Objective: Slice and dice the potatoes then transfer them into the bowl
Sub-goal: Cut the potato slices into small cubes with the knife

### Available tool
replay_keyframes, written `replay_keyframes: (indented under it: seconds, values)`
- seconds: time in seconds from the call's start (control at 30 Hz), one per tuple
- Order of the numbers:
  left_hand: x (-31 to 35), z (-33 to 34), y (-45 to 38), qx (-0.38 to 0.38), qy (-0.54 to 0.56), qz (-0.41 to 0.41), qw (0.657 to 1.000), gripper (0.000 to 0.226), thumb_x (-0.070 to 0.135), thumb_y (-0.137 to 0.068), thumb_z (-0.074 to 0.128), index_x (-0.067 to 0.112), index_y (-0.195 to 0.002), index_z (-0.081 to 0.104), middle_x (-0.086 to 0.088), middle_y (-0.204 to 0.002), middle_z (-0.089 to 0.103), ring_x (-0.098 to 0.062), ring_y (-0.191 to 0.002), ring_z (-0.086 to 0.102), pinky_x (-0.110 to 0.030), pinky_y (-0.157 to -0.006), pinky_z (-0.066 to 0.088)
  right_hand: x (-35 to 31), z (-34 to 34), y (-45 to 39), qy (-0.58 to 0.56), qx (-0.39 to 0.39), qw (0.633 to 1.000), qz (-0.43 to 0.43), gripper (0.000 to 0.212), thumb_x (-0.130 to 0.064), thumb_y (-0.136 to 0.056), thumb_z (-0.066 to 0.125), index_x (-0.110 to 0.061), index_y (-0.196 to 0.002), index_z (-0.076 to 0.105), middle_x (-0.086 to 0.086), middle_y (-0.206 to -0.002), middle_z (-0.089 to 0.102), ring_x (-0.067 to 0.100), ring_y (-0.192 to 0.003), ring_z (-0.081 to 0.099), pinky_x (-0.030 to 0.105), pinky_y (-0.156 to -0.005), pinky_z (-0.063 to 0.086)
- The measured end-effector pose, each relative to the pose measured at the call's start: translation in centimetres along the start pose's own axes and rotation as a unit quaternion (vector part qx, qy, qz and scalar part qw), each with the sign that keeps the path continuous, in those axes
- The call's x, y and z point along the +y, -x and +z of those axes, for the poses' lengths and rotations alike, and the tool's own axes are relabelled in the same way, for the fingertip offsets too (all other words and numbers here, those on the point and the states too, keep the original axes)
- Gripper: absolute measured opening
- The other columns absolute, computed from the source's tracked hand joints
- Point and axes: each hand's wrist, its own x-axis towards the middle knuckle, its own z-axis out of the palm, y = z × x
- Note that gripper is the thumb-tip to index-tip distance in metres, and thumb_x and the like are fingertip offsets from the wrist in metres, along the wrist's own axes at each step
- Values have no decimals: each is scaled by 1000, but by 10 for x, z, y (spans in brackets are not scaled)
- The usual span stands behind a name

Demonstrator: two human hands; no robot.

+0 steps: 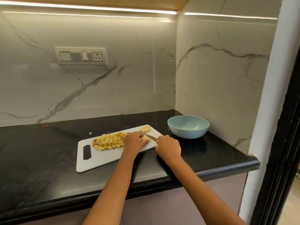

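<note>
A white cutting board (97,159) lies on the black counter. A heap of diced potato (108,141) covers its middle. My left hand (134,142) holds down a small potato piece (145,139) with its fingertips. My right hand (168,146) grips the handle of a knife (150,136); its blade points up-left and lies against that piece. One potato slice (145,128) rests at the board's far corner. An empty light blue bowl (188,126) stands to the right of the board.
One stray potato cube (90,133) lies on the counter (40,151) behind the board. Marble walls close the back and right side. The counter's rounded front edge runs near my forearms, ending at a corner on the right (256,162).
</note>
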Motion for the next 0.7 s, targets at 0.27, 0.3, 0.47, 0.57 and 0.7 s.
replay_keyframes:
  seconds: [0.27, 0.3, 0.47, 0.57, 0.7]
  values:
    - [1, 0, -2, 1, 15, -25, 1000, 25, 40, -86, 60, 23, -102, 69, 2, -111, 66, -18, -111, 53, -38, -103, 21, -8, -3, 9, 21, 11, 1000, -9, 23, -22, -95, 47, -11, -112, 59, 8, -104, 64, 21, -91, 63, 26, -70, 42]
    - [0, 0, -3, -1, 17, -29, 999, 25, 41, -86, 60, 23, -100, 70, 2, -109, 67, -18, -111, 53, -39, -104, 20, -8, -4, 10, 22, 9, 1000, -9, 23, -22, -95, 47, -11, -112, 59, 8, -104, 64, 21, -91, 63, 26, -69, 42]
    - [0, 1, -5, -4, 24, -36, 999, 23, 39, -85, 62, 22, -96, 72, 1, -106, 68, -19, -108, 54, -41, -105, 25, -9, -6, 13, 37, 1, 999, -18, 23, -21, -95, 48, -10, -112, 58, 9, -105, 63, 21, -90, 63, 26, -68, 41]
    - [0, 0, -5, -10, 25, -31, 999, 22, 39, -85, 63, 20, -91, 73, 0, -101, 69, -19, -104, 55, -41, -104, 27, -11, -8, 13, 54, -7, 998, -34, 22, -20, -95, 48, -8, -111, 58, 10, -106, 62, 22, -92, 62, 26, -69, 41]
    - [-1, 0, -6, 2, 37, -34, 999, 21, 40, -83, 65, 22, -90, 74, 1, -96, 69, -19, -101, 56, -39, -102, 30, -14, -11, 7, 66, -27, 996, -51, 24, -18, -95, 47, -8, -114, 58, 11, -110, 62, 23, -94, 62, 26, -69, 41]
